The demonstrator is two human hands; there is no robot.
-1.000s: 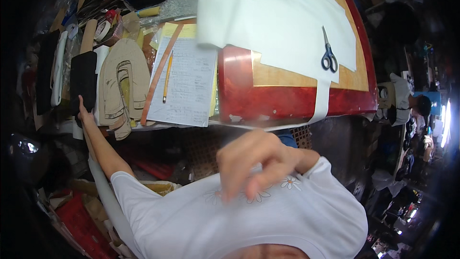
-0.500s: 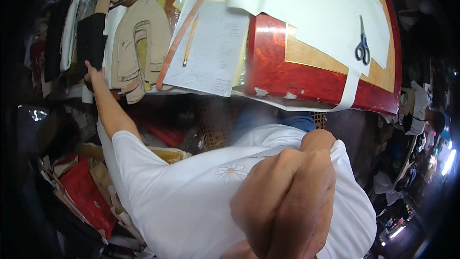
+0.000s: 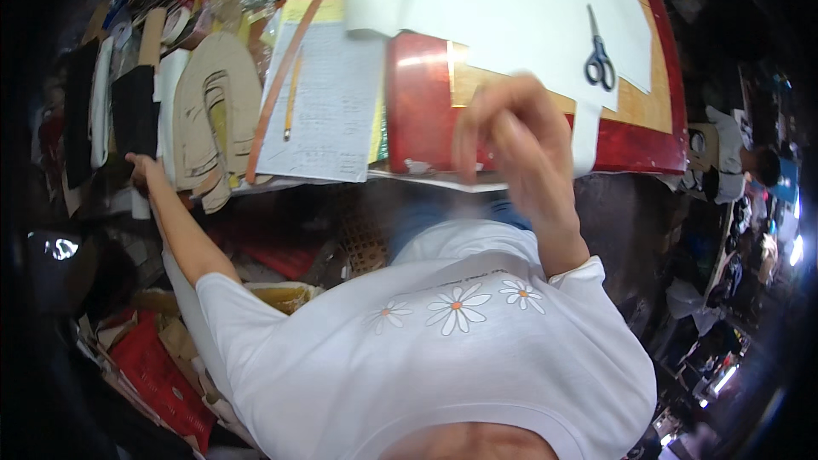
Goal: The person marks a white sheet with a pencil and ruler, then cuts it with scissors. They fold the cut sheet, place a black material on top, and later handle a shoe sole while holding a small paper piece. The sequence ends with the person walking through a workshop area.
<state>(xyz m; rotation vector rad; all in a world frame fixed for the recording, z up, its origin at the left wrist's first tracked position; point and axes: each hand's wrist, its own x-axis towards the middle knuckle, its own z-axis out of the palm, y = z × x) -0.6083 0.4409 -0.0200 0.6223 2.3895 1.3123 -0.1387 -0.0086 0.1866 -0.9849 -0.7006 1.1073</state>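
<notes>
My left hand [image 3: 143, 175] is at the table's near edge on the far left, by the lower end of a black roll of material [image 3: 136, 115]. Its thumb shows, but the other fingers are mostly hidden. Blurred by motion, my right hand [image 3: 524, 140] hangs in the air before the red-bordered board [image 3: 417, 111]. Its fingers are loosely bent and apart, with nothing visible in them. Beyond it a large white sheet [image 3: 503, 0] covers much of the board. Scissors with dark blue handles [image 3: 599, 64] lie on the sheet, blades pointing away.
Tan U-shaped pattern pieces [image 3: 196, 102] lie beside the black roll. A written paper sheet [image 3: 328, 111] bears a pencil [image 3: 292, 102] and a brown strip [image 3: 281, 89]. Below left, a red piece [image 3: 162, 375] sits among scraps. A white strip [image 3: 585, 136] hangs toward the board's front edge.
My right hand has moved away from close to the camera, forward over the table's front edge. The view has shifted, so the tabletop things appear further left. My left hand remains by the black roll.
</notes>
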